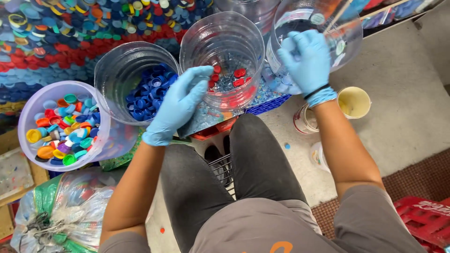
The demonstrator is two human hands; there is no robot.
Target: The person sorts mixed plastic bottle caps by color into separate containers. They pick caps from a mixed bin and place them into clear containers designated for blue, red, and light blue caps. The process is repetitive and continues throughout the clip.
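From the head camera I look straight down at my two hands in light blue gloves. My left hand [180, 105] is stretched out with the fingers long and loose, gripping nothing, its fingertips [202, 72] lying against the near rim of the clear plastic tub with a few red bottle caps in its bottom [224, 56]. The red caps [236, 77] lie down inside that tub, below and just past the fingertips, apart from them.

My right hand [305, 58] is curled at the mouth of the clear plastic tub of pale caps [349, 42], which is tilted toward me. The fingers are bent in, but I cannot tell whether they pinch a cap or only rest on the wall.

Just left of the left hand stands a clear tub of dark blue caps [147, 89], and further left a lilac-tinted tub of mixed coloured caps [61, 129]. A heap of loose bottle caps [56, 33] fills the upper left. A cream-coloured cup [354, 102] sits on the floor beside my right forearm, well apart from my grey-trousered knees [255, 154].
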